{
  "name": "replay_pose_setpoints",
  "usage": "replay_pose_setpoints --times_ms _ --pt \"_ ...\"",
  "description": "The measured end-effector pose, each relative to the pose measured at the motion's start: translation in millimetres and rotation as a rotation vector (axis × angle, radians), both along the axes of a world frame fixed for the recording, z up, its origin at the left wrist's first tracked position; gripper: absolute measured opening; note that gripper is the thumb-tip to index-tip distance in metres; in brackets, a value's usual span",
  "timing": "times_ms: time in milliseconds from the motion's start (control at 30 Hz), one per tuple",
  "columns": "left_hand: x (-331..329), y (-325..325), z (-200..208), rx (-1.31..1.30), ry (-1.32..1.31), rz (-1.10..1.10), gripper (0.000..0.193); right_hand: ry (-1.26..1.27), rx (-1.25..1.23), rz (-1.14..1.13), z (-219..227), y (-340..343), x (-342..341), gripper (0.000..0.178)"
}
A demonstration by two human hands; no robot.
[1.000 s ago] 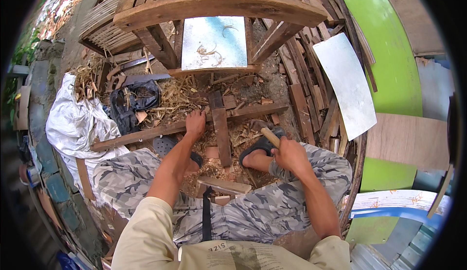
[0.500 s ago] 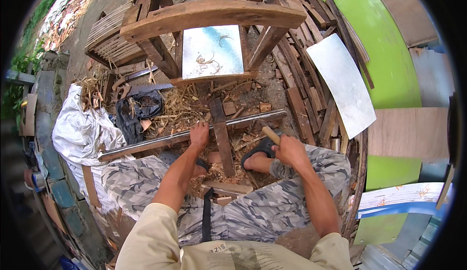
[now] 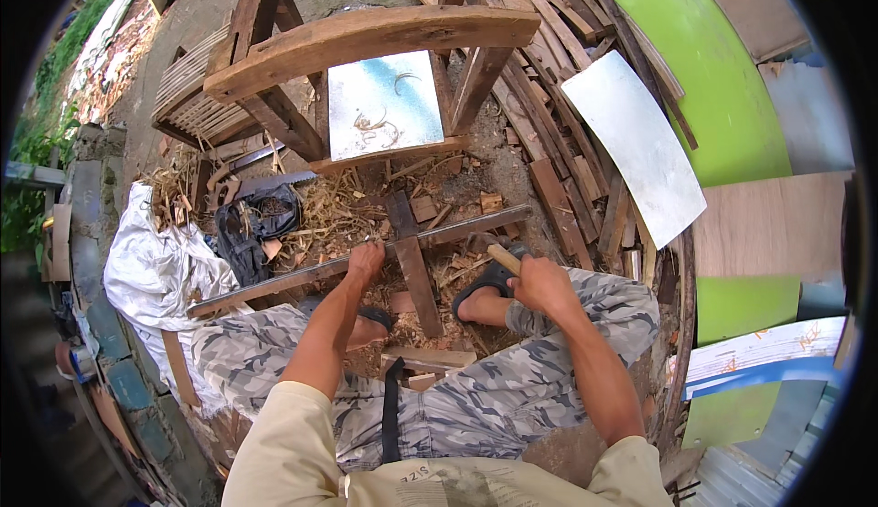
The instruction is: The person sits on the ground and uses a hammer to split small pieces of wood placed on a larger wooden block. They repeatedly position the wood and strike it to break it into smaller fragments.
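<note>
A long, narrow wooden batten lies slantwise in front of me, from the white sacking at the left up toward the right. My left hand is closed around it, a little left of where it meets a short dark plank. That plank lies crosswise under the batten, running away from me. In my right hand is a hammer, gripped by its wooden handle. The hammer's head is low, close to the batten's near side at its right part; whether they touch I cannot tell.
A wooden frame with a pale sheet stands ahead. Handsaws and a black plastic bag lie left, among shavings. Stacked boards and a white panel fill the right. My sandalled feet flank the plank.
The hammer's head now shows beside the batten, where before only the handle was clear. My left hand stays on the batten. The whole view has shifted slightly.
</note>
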State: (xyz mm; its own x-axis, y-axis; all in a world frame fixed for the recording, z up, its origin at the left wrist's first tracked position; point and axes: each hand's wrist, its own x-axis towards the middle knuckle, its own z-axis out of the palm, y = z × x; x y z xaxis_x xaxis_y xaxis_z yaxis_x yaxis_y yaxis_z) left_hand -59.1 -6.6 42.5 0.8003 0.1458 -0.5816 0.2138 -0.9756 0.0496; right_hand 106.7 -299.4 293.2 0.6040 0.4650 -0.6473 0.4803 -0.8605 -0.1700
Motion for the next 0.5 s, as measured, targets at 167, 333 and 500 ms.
replay_pose_setpoints --times_ms 167,333,500 --pt "-1.7 -0.5 9.0 0.003 -0.003 -0.083 0.026 -0.04 0.018 0.036 -11.5 -7.5 0.4 0.038" --pt "5.1 -0.1 19.5 -0.077 0.124 0.095 0.036 -0.021 -0.009 0.011 -9.8 -3.9 -0.1 0.039" --pt "-25.2 -10.9 3.0 -0.145 -0.06 0.283 0.064 -0.014 0.003 0.02 -8.1 0.8 0.6 0.039"
